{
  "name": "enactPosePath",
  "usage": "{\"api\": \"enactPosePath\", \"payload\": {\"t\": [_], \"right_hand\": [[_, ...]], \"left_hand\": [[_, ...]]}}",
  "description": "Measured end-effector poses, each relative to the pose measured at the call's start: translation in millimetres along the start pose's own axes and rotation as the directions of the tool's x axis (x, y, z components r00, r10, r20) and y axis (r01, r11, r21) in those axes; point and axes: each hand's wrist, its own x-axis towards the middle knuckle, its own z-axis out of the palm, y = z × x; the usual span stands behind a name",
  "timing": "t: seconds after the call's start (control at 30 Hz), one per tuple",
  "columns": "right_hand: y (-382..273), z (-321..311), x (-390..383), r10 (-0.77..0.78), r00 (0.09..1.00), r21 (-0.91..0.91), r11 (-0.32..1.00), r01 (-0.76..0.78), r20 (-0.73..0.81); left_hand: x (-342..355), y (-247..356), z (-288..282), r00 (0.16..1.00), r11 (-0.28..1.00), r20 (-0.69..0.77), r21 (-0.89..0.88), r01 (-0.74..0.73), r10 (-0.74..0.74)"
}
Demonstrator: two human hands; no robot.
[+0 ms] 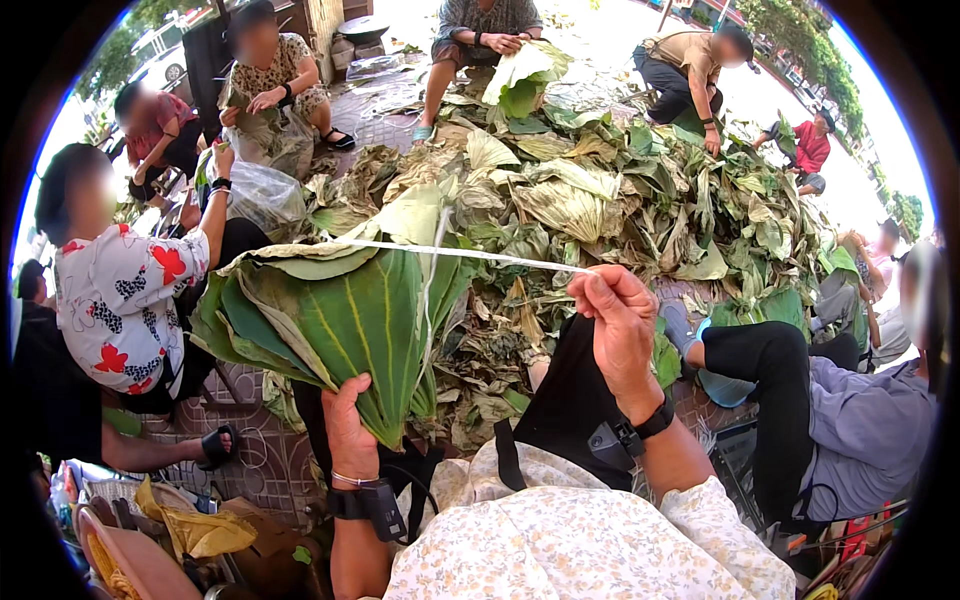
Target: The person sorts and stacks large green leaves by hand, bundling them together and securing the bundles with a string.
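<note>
A thick stack of folded green lotus leaves (345,315) stands tilted over my lap, its narrow end lowest. My left hand (350,425) is closed round the stack near that lower end, thumb on the front leaf. A thin white plastic string (490,256) crosses the upper part of the leaves and runs taut to the right. Its end is pinched between the thumb and fingers of my right hand (622,325), which is raised apart from the stack. Another length of the string hangs down the stack's right side. The string behind the leaves is hidden.
A large heap of loose, partly dried lotus leaves (600,215) spreads ahead. Several people sit or bend around it; a person in a flowered shirt (130,300) is close on my left, one in grey (860,410) on my right. A pink basin (130,560) stands at lower left.
</note>
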Motion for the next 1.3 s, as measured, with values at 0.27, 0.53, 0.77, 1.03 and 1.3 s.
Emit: {"api": "enactPosePath", "payload": {"t": [0.27,0.53,0.77,1.03,1.3], "right_hand": [[-30.6,-52.3,52.2,-0.073,0.993,0.254,0.963,0.094,-0.090],[-14.4,-130.1,95.4,0.178,0.948,0.571,0.821,0.004,-0.262],[9.3,-215.9,102.8,0.205,0.837,0.539,0.833,0.122,-0.507],[-46.1,-236.8,69.8,0.044,0.735,0.361,0.890,0.279,-0.677],[-135.1,-284.2,29.2,-0.676,0.396,-0.471,0.726,0.501,-0.621]], "left_hand": [[-9.4,11.4,0.9,0.990,0.979,0.133,0.203,0.024,-0.052],[-24.6,30.2,-10.4,0.960,0.962,0.173,0.202,0.185,-0.221],[-24.0,27.1,-76.0,0.982,0.983,0.105,0.112,0.143,-0.154],[-9.8,26.0,-51.5,0.988,0.994,-0.128,0.048,0.094,-0.087],[6.1,10.5,-47.3,0.993,0.939,-0.097,0.343,-0.031,0.068]]}}
